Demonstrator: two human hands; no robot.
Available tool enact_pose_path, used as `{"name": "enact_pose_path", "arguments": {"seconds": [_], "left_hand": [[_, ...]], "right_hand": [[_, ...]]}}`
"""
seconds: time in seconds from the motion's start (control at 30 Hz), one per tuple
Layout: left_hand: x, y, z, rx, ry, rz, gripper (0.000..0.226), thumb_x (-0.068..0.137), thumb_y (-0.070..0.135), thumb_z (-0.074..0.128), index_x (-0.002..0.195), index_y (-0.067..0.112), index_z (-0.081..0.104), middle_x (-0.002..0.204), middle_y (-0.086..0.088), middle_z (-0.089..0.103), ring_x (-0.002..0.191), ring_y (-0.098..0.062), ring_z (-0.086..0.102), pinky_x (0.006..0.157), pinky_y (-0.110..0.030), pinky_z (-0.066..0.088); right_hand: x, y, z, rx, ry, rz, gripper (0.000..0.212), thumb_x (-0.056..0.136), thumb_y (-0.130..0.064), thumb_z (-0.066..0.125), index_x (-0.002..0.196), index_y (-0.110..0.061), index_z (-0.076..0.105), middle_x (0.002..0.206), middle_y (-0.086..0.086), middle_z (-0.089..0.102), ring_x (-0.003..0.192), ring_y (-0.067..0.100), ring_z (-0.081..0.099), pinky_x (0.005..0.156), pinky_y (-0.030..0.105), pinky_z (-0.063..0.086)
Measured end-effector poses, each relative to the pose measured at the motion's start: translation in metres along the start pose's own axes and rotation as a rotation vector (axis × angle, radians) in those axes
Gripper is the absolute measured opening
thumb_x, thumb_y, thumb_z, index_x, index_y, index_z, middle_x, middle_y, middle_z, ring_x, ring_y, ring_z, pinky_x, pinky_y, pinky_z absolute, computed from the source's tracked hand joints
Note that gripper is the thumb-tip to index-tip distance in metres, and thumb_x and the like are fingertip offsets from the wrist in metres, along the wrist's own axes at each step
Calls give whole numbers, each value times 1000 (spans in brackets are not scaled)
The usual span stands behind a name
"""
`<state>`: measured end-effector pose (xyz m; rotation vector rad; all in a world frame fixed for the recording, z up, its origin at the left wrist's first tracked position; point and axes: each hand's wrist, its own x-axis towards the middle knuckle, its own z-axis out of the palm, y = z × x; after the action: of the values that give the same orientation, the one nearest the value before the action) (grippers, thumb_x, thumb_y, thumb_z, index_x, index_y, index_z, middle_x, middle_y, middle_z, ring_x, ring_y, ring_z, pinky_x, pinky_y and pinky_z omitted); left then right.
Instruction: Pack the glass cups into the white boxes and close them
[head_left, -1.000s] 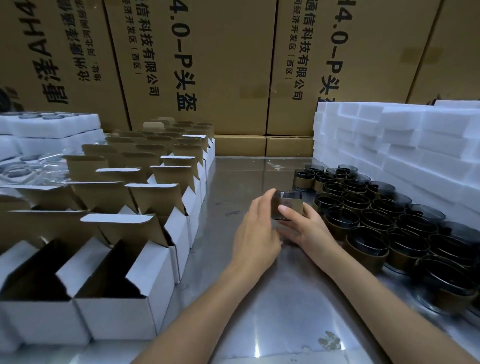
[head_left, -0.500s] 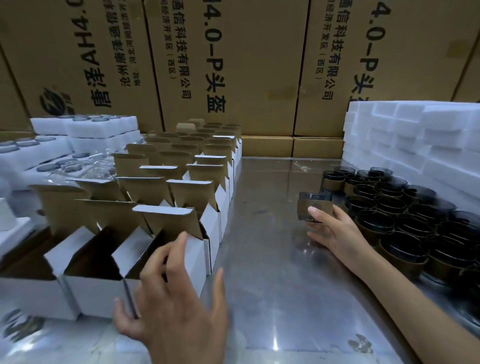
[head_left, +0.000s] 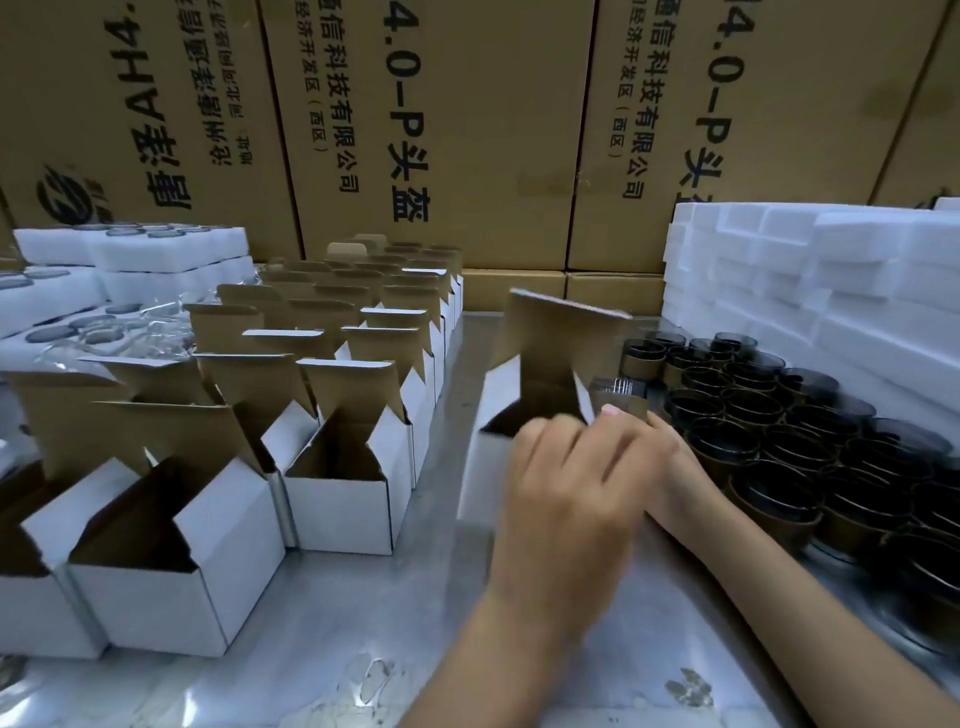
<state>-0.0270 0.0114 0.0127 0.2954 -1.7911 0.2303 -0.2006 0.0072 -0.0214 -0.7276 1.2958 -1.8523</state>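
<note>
Centrally, just above the shiny metal worktop, the left hand holds 1 open white box with its fingers curled around the near side; the box is motion-blurred, and its brown lid flap stands upright above it. Directly to the right, the right hand grips a glass cup wrapped in a brown band, its thumb tip pressed on the band. The cup sits just beside the box's right wall, at about the level of the opening and not inside it; the left hand covers most of the right hand, so how the other fingers lie cannot be told.

Further right, many more banded glass cups stand packed together in rows on the worktop. Behind them rises a stack of white foam blocks. On the left of the worktop, rows of open white boxes stand with lids up, brown insides showing. Beyond those, at the far left, are white foam trays with round lids set in them, and some clear plastic wrap. Large brown cartons printed with black characters form a wall along the back.
</note>
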Motion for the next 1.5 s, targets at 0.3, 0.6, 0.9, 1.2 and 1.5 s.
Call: {"name": "enact_pose_path", "arguments": {"seconds": [0.3,0.6,0.9,1.2,1.5], "left_hand": [[1,-45,89,-142,-456,-159,27,82,-4,56,103,10,65,97,-6,62,78,-26,57,66,-32,44],[9,-58,76,-140,-183,-95,30,78,10,46,103,11,63,109,-5,59,88,-23,52,76,-33,43],[-6,-84,93,-940,-485,-1075,80,88,39,66,152,27,20,153,7,32,140,-6,30,117,-33,24],[-4,-73,96,-901,-378,-1013,44,106,25,22,145,15,39,144,6,41,132,-3,36,93,5,26],[-14,-78,103,-927,-138,-1129,41,106,24,15,139,28,38,132,19,37,123,3,29,91,-4,19]], "right_hand": [[2,-2,-3,205,101,-25,35,90,-24,58,122,-10,59,110,12,64,98,23,63,81,33,48],[-5,-5,7,29,240,-235,39,78,-44,65,112,-25,62,118,4,66,98,19,66,73,32,49],[-23,-16,36,-398,-12,-680,44,75,-51,53,112,-28,54,102,-21,66,100,1,60,88,19,47],[-15,-19,26,-571,1,-659,37,76,-58,51,108,-38,49,102,-27,61,98,-3,58,83,24,46],[-24,-16,5,-524,246,-597,89,70,-67,48,133,-5,46,118,1,61,117,20,54,105,48,39]]}}
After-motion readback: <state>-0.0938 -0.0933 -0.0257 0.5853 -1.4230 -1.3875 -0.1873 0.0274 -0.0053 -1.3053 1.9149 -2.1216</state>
